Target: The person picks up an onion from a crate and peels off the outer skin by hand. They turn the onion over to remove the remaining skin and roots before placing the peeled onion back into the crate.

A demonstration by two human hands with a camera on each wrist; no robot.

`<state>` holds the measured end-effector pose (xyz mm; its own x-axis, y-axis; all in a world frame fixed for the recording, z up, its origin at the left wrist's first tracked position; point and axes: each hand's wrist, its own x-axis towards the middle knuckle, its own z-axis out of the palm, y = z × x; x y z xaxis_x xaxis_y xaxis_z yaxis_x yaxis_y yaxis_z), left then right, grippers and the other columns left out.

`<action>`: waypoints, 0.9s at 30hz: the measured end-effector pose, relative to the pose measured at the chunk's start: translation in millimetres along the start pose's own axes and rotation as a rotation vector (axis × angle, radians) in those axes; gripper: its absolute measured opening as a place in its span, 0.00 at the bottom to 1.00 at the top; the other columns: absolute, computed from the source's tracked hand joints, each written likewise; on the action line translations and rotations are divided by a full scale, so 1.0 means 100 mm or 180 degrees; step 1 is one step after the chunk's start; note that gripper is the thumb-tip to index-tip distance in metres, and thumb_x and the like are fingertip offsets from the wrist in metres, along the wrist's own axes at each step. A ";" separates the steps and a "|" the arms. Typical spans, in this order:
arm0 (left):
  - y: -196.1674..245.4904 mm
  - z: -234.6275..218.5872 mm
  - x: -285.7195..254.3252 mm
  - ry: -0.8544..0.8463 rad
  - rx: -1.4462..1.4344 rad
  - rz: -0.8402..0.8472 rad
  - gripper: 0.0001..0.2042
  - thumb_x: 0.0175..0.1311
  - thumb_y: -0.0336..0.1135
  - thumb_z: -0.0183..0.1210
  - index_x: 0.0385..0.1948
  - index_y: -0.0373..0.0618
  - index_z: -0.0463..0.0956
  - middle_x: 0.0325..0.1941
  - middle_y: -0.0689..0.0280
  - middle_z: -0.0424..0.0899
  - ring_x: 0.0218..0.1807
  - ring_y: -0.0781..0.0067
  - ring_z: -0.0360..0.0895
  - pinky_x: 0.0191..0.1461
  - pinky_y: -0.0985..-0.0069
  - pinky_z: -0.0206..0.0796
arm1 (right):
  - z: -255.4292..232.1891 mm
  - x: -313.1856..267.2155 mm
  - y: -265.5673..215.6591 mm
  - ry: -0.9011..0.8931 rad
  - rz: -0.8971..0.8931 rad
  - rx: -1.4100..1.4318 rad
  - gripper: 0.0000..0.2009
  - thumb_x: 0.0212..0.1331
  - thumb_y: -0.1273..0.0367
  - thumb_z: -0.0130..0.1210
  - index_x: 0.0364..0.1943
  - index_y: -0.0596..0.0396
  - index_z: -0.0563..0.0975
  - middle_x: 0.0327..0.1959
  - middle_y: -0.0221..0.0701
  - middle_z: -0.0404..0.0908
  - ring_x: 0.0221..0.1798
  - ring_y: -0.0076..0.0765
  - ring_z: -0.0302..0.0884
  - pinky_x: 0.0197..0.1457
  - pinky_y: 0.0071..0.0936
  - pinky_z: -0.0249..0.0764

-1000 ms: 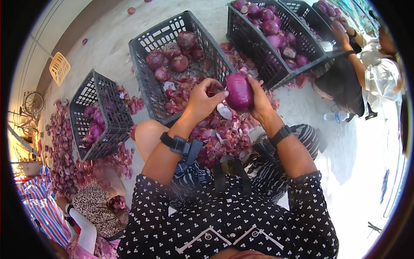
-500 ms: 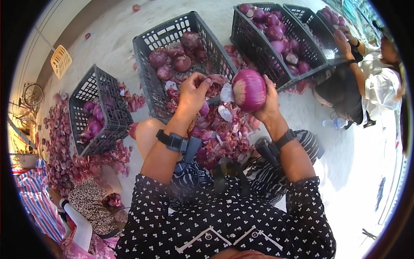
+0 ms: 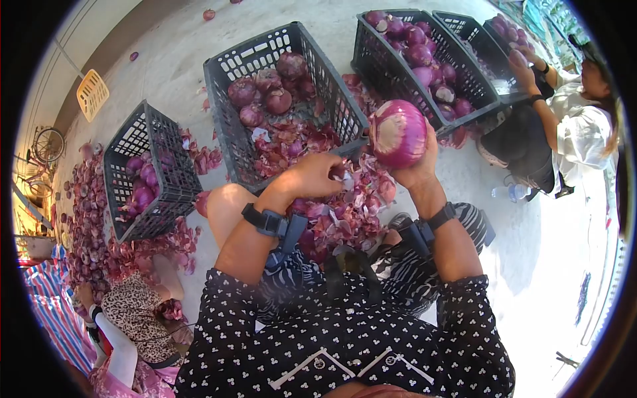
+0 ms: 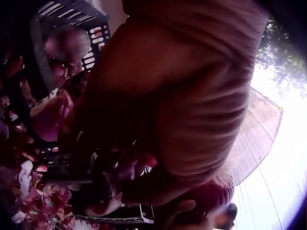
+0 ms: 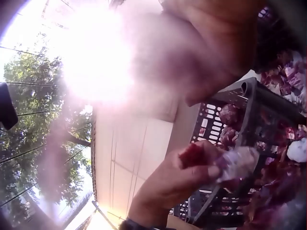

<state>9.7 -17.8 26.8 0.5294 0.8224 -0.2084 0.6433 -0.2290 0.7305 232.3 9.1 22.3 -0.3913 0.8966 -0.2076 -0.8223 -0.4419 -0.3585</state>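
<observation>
A large purple onion [image 3: 398,134], with a pale tan patch facing the camera, rests in my right hand [image 3: 418,166], whose fingers curl round its far side. My left hand [image 3: 308,176] is lower and to the left, apart from the onion, over the near corner of the middle crate. Thumb and fingers of that hand pinch a piece of pale, papery skin [image 3: 343,175]. The right wrist view shows the same skin [image 5: 238,164] at the fingertips of the left hand [image 5: 177,179]. Below both hands lies a heap of loose peels [image 3: 345,219].
The middle crate [image 3: 222,123] holds several onions and peels. Crates of onions stand at the right [image 3: 398,79] and left [image 3: 176,192]. Many onions [image 3: 86,219] cover the ground at far left. People sit at right [image 3: 584,126] and lower left [image 3: 133,308].
Both hands were at the onion; my left hand has pulled away left and down with skin. The onion has moved right in my right hand, its tan patch turned into view.
</observation>
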 end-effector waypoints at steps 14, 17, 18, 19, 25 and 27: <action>-0.02 0.15 0.12 0.1487 -0.2543 0.0547 0.10 0.61 0.27 0.57 0.42 0.39 0.70 0.37 0.69 0.76 0.39 0.83 0.72 0.45 0.82 0.66 | 0.07 -0.04 0.22 0.0464 -0.0084 -0.0737 0.26 0.66 0.51 0.36 0.55 0.57 0.69 0.52 0.40 0.75 0.54 0.41 0.75 0.59 0.41 0.69; 0.02 0.11 0.09 0.1466 -0.2648 0.0625 0.06 0.61 0.26 0.55 0.38 0.39 0.72 0.33 0.70 0.76 0.36 0.85 0.72 0.42 0.83 0.66 | 0.14 -0.04 0.22 0.0489 0.0103 -0.0466 0.27 0.66 0.49 0.36 0.55 0.57 0.68 0.53 0.41 0.74 0.55 0.43 0.74 0.60 0.45 0.68; 0.06 0.09 0.08 0.1448 -0.2709 0.0619 0.05 0.61 0.25 0.55 0.37 0.39 0.72 0.33 0.70 0.76 0.35 0.85 0.72 0.40 0.84 0.66 | 0.14 -0.04 0.22 0.0488 0.0110 -0.0472 0.27 0.66 0.49 0.36 0.55 0.57 0.68 0.53 0.41 0.74 0.55 0.43 0.74 0.60 0.45 0.68; 0.08 0.07 0.06 0.1454 -0.2715 0.0619 0.05 0.61 0.25 0.55 0.37 0.39 0.72 0.33 0.70 0.76 0.35 0.85 0.72 0.40 0.84 0.66 | 0.14 -0.04 0.22 0.0507 0.0153 -0.0383 0.28 0.65 0.48 0.35 0.56 0.57 0.68 0.53 0.41 0.74 0.55 0.44 0.74 0.60 0.46 0.68; 0.11 -0.01 0.01 0.1068 -0.2616 0.0651 0.03 0.60 0.23 0.55 0.35 0.37 0.73 0.30 0.71 0.77 0.33 0.88 0.72 0.37 0.85 0.66 | 0.23 -0.11 0.23 0.0775 0.0210 -0.0411 0.28 0.65 0.48 0.36 0.56 0.57 0.68 0.53 0.41 0.74 0.55 0.45 0.73 0.60 0.47 0.68; 0.12 -0.03 -0.01 0.0908 -0.2744 0.0616 0.02 0.59 0.23 0.56 0.33 0.38 0.74 0.29 0.72 0.77 0.31 0.87 0.72 0.35 0.86 0.66 | 0.20 -0.10 0.23 0.0792 0.0166 -0.0465 0.28 0.65 0.48 0.36 0.56 0.57 0.68 0.53 0.41 0.74 0.56 0.45 0.73 0.60 0.47 0.68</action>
<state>15.6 -19.4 38.2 0.3551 0.9334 0.0519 -0.1360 -0.0034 0.9907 208.8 -9.7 34.4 -0.3032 0.8455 -0.4396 -0.7285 -0.5030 -0.4650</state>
